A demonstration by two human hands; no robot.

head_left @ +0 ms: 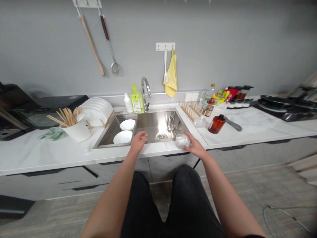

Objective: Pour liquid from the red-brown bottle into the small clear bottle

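Note:
My left hand (138, 142) is over the sink's front edge, its fingers pinched together. A small yellowish bit shows at the fingertips, too small to name. My right hand (195, 146) grips a small clear plastic container (182, 141) from its right side, at the counter's front edge by the sink's right corner. The steel sink (148, 123) lies just beyond both hands. Two white bowls (123, 137) rest in its left part, close to my left hand.
Behind the sink stand a faucet (146, 94) and a green soap bottle (136, 101). White plates (95, 110) and a chopstick holder (78, 130) are at left. To the right are a wooden rack (188, 112), an amber bottle (217, 125) and a dark-handled utensil (233, 124).

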